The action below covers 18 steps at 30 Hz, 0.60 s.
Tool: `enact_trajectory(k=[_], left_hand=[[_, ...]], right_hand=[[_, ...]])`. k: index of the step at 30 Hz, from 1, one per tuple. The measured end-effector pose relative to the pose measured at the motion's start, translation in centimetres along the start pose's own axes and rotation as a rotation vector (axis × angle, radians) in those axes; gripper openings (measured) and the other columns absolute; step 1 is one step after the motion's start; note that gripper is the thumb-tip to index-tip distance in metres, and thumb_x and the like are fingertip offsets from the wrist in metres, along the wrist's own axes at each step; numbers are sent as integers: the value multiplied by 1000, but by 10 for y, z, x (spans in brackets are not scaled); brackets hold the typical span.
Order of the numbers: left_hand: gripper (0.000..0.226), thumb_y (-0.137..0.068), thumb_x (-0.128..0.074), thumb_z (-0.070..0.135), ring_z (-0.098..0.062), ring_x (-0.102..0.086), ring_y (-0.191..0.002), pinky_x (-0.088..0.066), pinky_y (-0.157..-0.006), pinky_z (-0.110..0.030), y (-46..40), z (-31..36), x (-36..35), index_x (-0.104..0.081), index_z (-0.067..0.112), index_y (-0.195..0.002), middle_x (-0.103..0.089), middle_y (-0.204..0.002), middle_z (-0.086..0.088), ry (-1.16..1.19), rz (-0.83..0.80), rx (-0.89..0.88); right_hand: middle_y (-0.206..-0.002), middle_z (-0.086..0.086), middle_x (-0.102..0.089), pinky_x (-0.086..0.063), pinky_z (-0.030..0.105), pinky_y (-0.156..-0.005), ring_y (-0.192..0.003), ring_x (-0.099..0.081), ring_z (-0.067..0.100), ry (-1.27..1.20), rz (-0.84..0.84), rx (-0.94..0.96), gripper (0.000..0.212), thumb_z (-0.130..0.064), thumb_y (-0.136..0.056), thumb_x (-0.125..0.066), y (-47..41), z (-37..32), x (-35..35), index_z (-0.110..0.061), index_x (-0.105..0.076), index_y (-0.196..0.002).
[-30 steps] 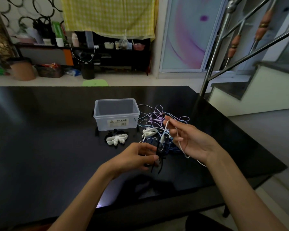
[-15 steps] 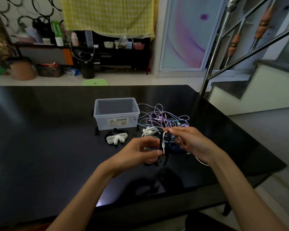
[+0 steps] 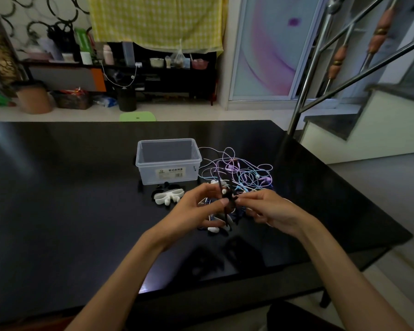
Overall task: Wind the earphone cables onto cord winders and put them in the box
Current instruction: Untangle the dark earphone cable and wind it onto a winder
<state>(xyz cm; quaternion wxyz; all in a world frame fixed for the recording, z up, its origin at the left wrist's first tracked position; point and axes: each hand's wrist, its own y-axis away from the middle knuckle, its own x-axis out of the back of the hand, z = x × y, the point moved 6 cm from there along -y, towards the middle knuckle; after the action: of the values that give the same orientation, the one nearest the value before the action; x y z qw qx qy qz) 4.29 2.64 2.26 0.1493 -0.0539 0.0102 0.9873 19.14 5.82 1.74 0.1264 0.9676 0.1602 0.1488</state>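
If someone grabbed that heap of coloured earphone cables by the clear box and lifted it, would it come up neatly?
Probably not. The earphone cables look thin and floppy, so they would likely sag. Their loops overlap and cross, so several strands may well drag up together, probably lightly.

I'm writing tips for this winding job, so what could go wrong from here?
1. The white cable in the right hand probably still runs into the tangled pile of cables; pulling could drag other earphones along.
2. The black winder in the left hand is dark against the black table, so its slot is easy to miss.
3. A slack grip could let loops slip off.
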Motion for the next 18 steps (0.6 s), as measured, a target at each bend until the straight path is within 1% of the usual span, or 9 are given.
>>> enact_trajectory(k=[3, 5, 6, 7, 10, 12, 14, 17, 18], left_hand=[[19, -91, -57, 8, -13, -71, -86, -59, -69, -29, 0, -1, 1, -60, 11, -110, -69, -106, -7, 67, 28, 52], [16, -92, -55, 9, -14, -71, -85, -60, -68, -30, 0, -2, 1, -61, 10, -107, -73, -98, -7, 98, 45, 91], [16, -93, -55, 11, -15, -71, -85, -59, -67, -29, 1, -3, 2, -62, 9, -107, -73, -98, -8, 104, 54, 108], [17, -94, -55, 14, -15, -71, -86, -59, -65, -28, 0, -4, 4, -61, 8, -108, -73, -99, -9, 100, 64, 119], [16, -94, -56, 19, -11, -69, -84, -55, -57, -21, 2, -9, 8, -59, 9, -106, -70, -99, -7, 56, 126, 137], [12, -94, -56, 19, -9, -68, -80, -51, -51, -17, 2, -14, 12, -57, 11, -103, -69, -96, -3, 56, 183, 149], [10, -94, -55, 19, -5, -67, -76, -51, -52, -17, 1, -18, 16, -59, 14, -102, -68, -90, 1, 102, 227, 175], [18, -94, -56, 19, -2, -66, -74, -51, -52, -17, -1, -28, 23, -58, 16, -111, -68, -88, 4, 237, 301, 244], [18, -95, -55, 20, -1, -66, -73, -50, -52, -16, -2, -32, 24, -59, 18, -112, -68, -87, 5, 273, 323, 278]], right_hand=[[-59, -8, -56, -20, 15, -45, -53, -35, 4, 39, -52, 7, 11, -16, -90, -59, 1, 1, -4, -18, -70, -94], [-55, -13, -58, -22, 13, -44, -53, -35, 3, 72, -99, 18, 12, -19, -91, -59, 2, 1, -9, -19, -71, -95], [-55, -13, -58, -23, 13, -44, -53, -35, 3, 89, -116, 22, 13, -20, -91, -59, 2, 1, -11, -19, -71, -96], [-57, -12, -57, -23, 12, -44, -52, -35, 2, 111, -125, 24, 14, -20, -92, -58, 2, 1, -13, -18, -71, -98], [-63, -3, -50, -24, 11, -41, -45, -33, 1, 241, -133, 43, 20, -20, -95, -53, 2, 1, -20, -13, -70, -104], [-61, -5, -49, -26, 11, -41, -43, -34, 0, 363, -160, 65, 21, -20, -96, -52, 4, -1, -25, -10, -70, -100], [-64, -4, -53, -28, 9, -41, -41, -37, -3, 454, -192, 95, 20, -18, -97, -50, 5, -1, -31, -10, -68, -91], [-63, -4, -55, -30, 7, -45, -40, -41, -5, 583, -202, 141, 25, -21, -97, -51, 1, 1, -39, -5, -70, -93], [-62, -5, -56, -30, 9, -47, -41, -42, -5, 631, -201, 150, 26, -25, -96, -51, 0, 3, -41, -8, -71, -93]])
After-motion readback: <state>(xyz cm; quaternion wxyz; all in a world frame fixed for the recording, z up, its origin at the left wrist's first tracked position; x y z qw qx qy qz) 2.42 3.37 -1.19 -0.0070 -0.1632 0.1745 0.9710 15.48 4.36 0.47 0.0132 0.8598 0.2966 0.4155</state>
